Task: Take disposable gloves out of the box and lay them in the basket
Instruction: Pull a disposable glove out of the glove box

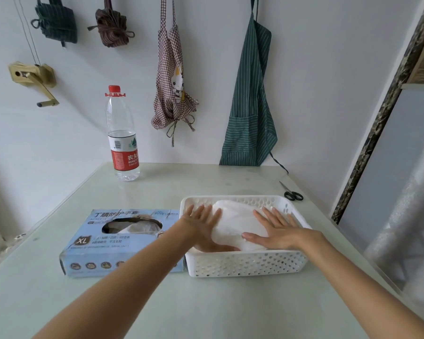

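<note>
1. Both forearms reached over the table into the white basket.
2. Left hand and right hand lay flat, fingers straight and spread, pressing the glove stack between and beneath them.
3. Glove box sat touching the basket's left side.

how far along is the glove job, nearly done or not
Partly done: a stack of white gloves already lies in the basket. Right now the left hand and right hand press it flat. Still left: more gloves show through the box opening.
</note>
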